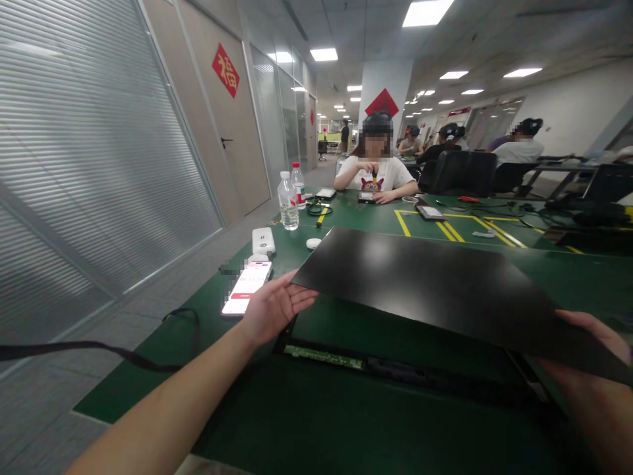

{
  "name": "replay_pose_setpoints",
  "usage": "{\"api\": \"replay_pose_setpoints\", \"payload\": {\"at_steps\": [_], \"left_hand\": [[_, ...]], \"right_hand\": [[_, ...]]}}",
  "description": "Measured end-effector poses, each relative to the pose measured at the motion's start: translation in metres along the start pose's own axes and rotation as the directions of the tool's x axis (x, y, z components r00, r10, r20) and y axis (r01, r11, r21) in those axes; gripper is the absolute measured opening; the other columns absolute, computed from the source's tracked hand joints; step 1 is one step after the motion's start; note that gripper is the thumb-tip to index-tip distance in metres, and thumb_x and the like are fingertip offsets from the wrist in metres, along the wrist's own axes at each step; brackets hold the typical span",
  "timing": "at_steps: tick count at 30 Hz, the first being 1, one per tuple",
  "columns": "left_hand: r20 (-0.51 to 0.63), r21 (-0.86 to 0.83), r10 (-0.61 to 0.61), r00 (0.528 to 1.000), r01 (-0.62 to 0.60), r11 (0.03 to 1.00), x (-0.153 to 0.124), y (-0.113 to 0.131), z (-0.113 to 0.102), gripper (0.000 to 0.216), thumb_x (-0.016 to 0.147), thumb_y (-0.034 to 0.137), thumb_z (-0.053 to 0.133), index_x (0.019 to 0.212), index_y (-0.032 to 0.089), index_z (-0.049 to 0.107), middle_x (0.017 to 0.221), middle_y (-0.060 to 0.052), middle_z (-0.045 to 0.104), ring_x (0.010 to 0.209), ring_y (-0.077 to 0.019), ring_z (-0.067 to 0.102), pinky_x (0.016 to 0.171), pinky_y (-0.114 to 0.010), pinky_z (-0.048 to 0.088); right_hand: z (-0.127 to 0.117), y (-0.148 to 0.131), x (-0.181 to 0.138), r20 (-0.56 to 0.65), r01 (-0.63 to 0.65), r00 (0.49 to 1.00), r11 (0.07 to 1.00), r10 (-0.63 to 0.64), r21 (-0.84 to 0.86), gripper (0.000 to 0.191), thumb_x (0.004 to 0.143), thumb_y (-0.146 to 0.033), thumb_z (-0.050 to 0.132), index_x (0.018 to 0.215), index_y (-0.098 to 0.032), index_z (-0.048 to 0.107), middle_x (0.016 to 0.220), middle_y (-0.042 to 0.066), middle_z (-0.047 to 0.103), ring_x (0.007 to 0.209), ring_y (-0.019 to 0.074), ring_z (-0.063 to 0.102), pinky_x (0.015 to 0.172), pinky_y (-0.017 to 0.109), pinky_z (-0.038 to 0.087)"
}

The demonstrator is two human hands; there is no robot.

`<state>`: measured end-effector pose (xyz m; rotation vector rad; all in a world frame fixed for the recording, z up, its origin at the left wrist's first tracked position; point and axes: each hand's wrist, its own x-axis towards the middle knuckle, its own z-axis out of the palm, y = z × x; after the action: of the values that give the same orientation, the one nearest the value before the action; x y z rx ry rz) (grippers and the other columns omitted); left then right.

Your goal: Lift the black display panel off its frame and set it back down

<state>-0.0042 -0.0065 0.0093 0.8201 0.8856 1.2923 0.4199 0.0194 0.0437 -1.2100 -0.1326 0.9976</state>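
A thin, flat black panel [410,267] with a dull sheen is held tilted above the table, spanning the space between my two hands. My left hand [277,307] is palm up at its left corner, the fingers beneath the edge and the thumb along its side. At the opposite end, my right hand [593,343] grips the panel with the thumb over its top and the fingers underneath, partly hidden. Below the panel lies a black rectangular frame [405,369] with a green circuit board strip [321,357] along its near side. The panel covers the frame's far part.
Left of the panel are a lit phone [247,288], a white power bank [263,241] and a water bottle [288,202]. A black strap [123,353] hangs by the green table's [148,382] left edge. Across sits a person [378,165] holding a tool.
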Motion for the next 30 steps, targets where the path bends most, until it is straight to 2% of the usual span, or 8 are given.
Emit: {"api": "replay_pose_setpoints", "payload": {"at_steps": [4, 7, 10, 14, 18, 23, 27, 30], "left_hand": [[0.002, -0.158, 0.003, 1.0, -0.003, 0.987, -0.001, 0.002, 0.003, 0.049, 0.095, 0.051, 0.036, 0.107, 0.014, 0.066, 0.1, -0.013, 0.076, 0.098, -0.0247, 0.072, 0.099, -0.041, 0.052], [-0.02, -0.261, 0.006, 1.0, -0.011, 0.965, -0.001, 0.003, 0.001, 0.037, 0.095, 0.042, 0.043, 0.099, 0.013, 0.066, 0.089, -0.01, 0.075, 0.086, -0.0219, 0.073, 0.086, -0.034, 0.058], [-0.018, -0.339, -0.005, 1.0, -0.001, 0.941, 0.0, 0.004, -0.001, 0.032, 0.093, 0.032, 0.048, 0.106, 0.009, 0.066, 0.086, -0.01, 0.075, 0.075, -0.0208, 0.073, 0.074, -0.031, 0.059], [-0.007, -0.354, 0.02, 1.0, -0.021, 0.935, 0.002, 0.005, -0.001, 0.039, 0.089, 0.023, 0.051, 0.123, 0.009, 0.064, 0.094, -0.009, 0.076, 0.07, -0.0185, 0.07, 0.064, -0.027, 0.057], [-0.011, -0.323, 0.084, 0.996, -0.083, 0.943, 0.002, 0.009, 0.001, 0.049, 0.08, 0.013, 0.056, 0.128, 0.012, 0.064, 0.102, -0.006, 0.076, 0.077, -0.017, 0.07, 0.068, -0.024, 0.056], [-0.016, -0.28, 0.146, 0.989, -0.145, 0.949, 0.0, 0.014, 0.001, 0.055, 0.077, 0.018, 0.06, 0.132, 0.017, 0.063, 0.102, -0.003, 0.076, 0.08, -0.0169, 0.069, 0.069, -0.023, 0.055], [0.004, -0.19, 0.182, 0.983, -0.178, 0.966, 0.001, 0.015, -0.002, 0.054, 0.071, 0.02, 0.063, 0.124, 0.013, 0.068, 0.106, -0.006, 0.076, 0.082, -0.0204, 0.069, 0.069, -0.026, 0.054], [-0.013, -0.136, 0.219, 0.976, -0.219, 0.966, 0.0, 0.017, -0.001, 0.053, 0.068, 0.02, 0.063, 0.12, 0.012, 0.071, 0.109, -0.007, 0.076, 0.094, -0.0257, 0.069, 0.076, -0.03, 0.054]], "right_hand": [[0.0, 0.001, 0.002, 0.026, -0.065, 0.998, 0.998, 0.065, -0.006, 0.027, 0.051, -0.008, 0.05, 0.069, -0.022, 0.064, 0.06, 0.002, 0.067, 0.041, 0.0193, 0.055, 0.072, 0.047, 0.063], [-0.001, 0.0, 0.002, 0.034, -0.093, 0.995, 0.995, 0.093, -0.023, 0.024, 0.055, -0.008, 0.051, 0.068, -0.024, 0.064, 0.059, 0.0, 0.068, 0.039, 0.0182, 0.055, 0.074, 0.045, 0.063], [-0.003, 0.002, 0.004, 0.036, -0.131, 0.99, 0.989, 0.133, -0.072, 0.022, 0.06, -0.009, 0.053, 0.067, -0.026, 0.065, 0.059, -0.001, 0.069, 0.042, 0.0184, 0.059, 0.076, 0.043, 0.063], [-0.004, 0.005, 0.007, 0.063, -0.156, 0.984, 0.976, 0.167, -0.154, 0.02, 0.063, -0.012, 0.054, 0.07, -0.026, 0.067, 0.067, 0.002, 0.074, 0.05, 0.0214, 0.066, 0.077, 0.044, 0.063], [-0.005, 0.008, 0.01, 0.088, -0.159, 0.977, 0.94, 0.193, -0.302, 0.016, 0.062, -0.015, 0.057, 0.069, -0.026, 0.065, 0.067, 0.004, 0.074, 0.065, 0.0271, 0.072, 0.078, 0.046, 0.063], [-0.011, 0.009, 0.018, 0.275, -0.086, 0.93, 0.871, 0.245, -0.484, 0.025, 0.062, -0.022, 0.059, 0.084, -0.026, 0.069, 0.09, 0.008, 0.078, 0.087, 0.0315, 0.074, 0.078, 0.047, 0.061], [-0.014, 0.01, 0.02, 0.364, -0.058, 0.875, 0.817, 0.318, -0.574, 0.036, 0.065, -0.025, 0.06, 0.1, -0.027, 0.07, 0.101, 0.008, 0.078, 0.093, 0.0315, 0.073, 0.078, 0.046, 0.06], [-0.013, 0.013, 0.023, 0.38, -0.066, 0.86, 0.813, 0.34, -0.579, 0.032, 0.069, -0.024, 0.06, 0.099, -0.025, 0.071, 0.1, 0.008, 0.078, 0.089, 0.0269, 0.074, 0.076, 0.039, 0.059]]}}
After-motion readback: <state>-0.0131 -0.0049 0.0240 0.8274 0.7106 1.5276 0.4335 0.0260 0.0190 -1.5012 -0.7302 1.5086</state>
